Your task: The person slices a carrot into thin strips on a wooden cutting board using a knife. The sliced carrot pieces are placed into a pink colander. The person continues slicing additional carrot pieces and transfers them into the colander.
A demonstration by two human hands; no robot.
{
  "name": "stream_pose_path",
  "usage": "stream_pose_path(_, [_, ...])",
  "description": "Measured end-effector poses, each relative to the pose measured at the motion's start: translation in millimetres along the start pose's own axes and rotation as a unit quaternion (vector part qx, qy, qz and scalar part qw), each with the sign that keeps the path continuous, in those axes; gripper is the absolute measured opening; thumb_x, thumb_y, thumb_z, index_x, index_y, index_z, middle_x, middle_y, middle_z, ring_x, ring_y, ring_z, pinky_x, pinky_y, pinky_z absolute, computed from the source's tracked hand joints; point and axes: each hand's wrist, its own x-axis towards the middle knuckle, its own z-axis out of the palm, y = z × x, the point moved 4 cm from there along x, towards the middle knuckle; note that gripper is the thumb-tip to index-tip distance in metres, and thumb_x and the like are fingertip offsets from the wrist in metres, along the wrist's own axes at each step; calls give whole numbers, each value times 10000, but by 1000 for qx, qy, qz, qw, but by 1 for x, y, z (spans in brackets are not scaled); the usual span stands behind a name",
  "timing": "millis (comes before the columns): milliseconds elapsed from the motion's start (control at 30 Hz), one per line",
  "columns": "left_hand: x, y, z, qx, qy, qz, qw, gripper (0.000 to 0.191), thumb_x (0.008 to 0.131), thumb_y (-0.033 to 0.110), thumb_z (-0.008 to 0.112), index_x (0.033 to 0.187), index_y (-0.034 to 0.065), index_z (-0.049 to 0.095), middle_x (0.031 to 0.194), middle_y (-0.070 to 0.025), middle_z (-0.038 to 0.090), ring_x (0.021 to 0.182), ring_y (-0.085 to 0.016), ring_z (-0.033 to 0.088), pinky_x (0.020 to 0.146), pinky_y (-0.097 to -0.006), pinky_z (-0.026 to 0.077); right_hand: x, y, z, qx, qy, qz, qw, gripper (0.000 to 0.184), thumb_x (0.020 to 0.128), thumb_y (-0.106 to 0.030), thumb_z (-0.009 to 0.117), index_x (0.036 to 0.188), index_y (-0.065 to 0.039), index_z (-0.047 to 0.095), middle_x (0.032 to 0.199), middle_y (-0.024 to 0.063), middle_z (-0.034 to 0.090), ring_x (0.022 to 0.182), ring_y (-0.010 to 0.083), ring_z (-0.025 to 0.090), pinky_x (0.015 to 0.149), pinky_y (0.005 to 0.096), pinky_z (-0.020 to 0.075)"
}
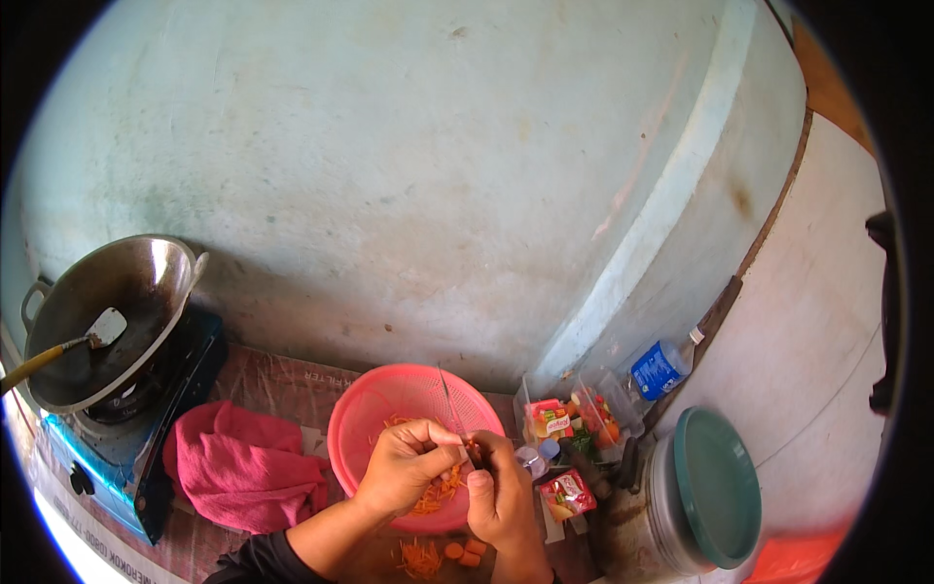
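Both of my hands meet over a pink plastic colander (pixel 350 431) that holds shredded carrot (pixel 438 500). My right hand (pixel 500 485) is closed round the dark handle of a knife, whose thin blade (pixel 449 398) points up and away over the colander. My left hand (pixel 416 463) pinches at the handle end of the blade with thumb and forefinger; whether something small lies between the fingertips cannot be made out. Below the colander, a heap of carrot shreds (pixel 419 560) lies beside several cut carrot pieces (pixel 471 555).
At left, a wok (pixel 109 321) with a spatula (pixel 107 327) sits on a blue gas stove (pixel 109 474), near a pink cloth (pixel 237 467). To the right are a clear container (pixel 529 401) of seasoning packets and vegetables, a red packet (pixel 568 494), a plastic bottle (pixel 660 370) and a green lid (pixel 717 488).
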Motion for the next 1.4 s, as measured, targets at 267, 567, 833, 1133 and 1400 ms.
stream_pose_path(267, [-1,-4,1,21,-6,-18,1000,21,838,-20,624,855,-16,635,781,-61,660,626,-74,573,556,-203,460,0,1,-2,-12,12,-4,1000,350,941,-306,515,1097,6,498,838,191,613,733,344,655,633,360,513])
stream_pose_path(567, [-1,-2,3,44,-25,10,999,26,829,-36,633,850,-20,632,796,-67,664,673,-76,592,589,-208,477,-1,2,-3,9,5,12,1000,350,943,-315,511,1066,12,501,808,188,605,699,341,649,614,364,505])
stream_pose_path(833, [-2,0,2,33,21,44,998,29,833,-20,641,831,2,621,791,-55,656,662,-65,585,578,-204,473,3,7,-4,25,9,35,999,377,946,-286,511,1159,25,499,916,186,629,814,317,656,687,354,504])
stream_pose_path(1133, [3,3,-7,22,51,18,998,37,825,-27,630,813,4,614,788,-67,660,616,-66,567,536,-203,452,4,5,1,39,-39,25,998,405,939,-279,527,1227,4,491,983,162,611,852,268,633,745,310,490])
stream_pose_path(1400, [0,2,3,47,-53,-32,997,25,834,-36,622,842,-13,623,817,-54,665,697,-78,594,600,-222,474,4,4,-4,25,-14,30,999,341,957,-314,492,1102,-6,498,845,146,608,723,254,628,650,325,489])
